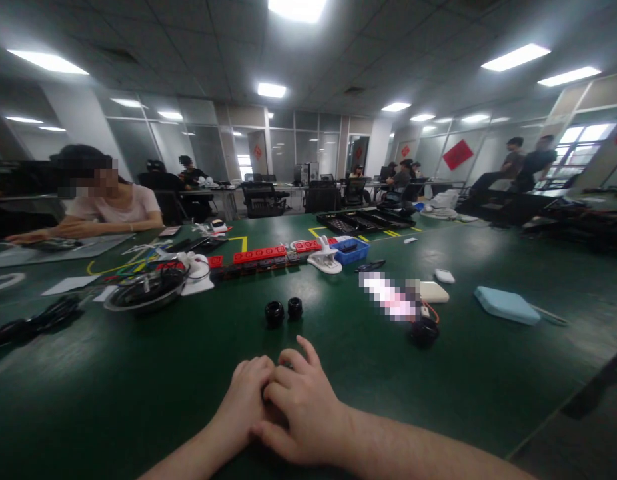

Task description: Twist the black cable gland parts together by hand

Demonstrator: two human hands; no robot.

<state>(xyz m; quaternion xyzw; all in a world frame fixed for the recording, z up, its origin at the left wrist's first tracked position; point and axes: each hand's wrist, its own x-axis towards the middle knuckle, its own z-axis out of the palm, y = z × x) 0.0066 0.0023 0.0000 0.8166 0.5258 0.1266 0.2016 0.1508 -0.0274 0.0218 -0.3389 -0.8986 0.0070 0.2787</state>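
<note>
Touching, left hand (247,393) and right hand (308,407) — grips unclear — are near two black pieces (274,315) (295,309).

glossy black round piece (274,313) just beside a smaller black piece (295,308), both on green tabletop (198,360)

Left forearm (188,453) enters from lower left, right forearm (413,437) from lower right; both are bare. The left hand (249,388) is back-upward, fingers bent. The right hand (306,403) meets it, fingers curled, one finger extended forward, thumb directed toward the left wrist. Finger closure is partly hidden.
</note>
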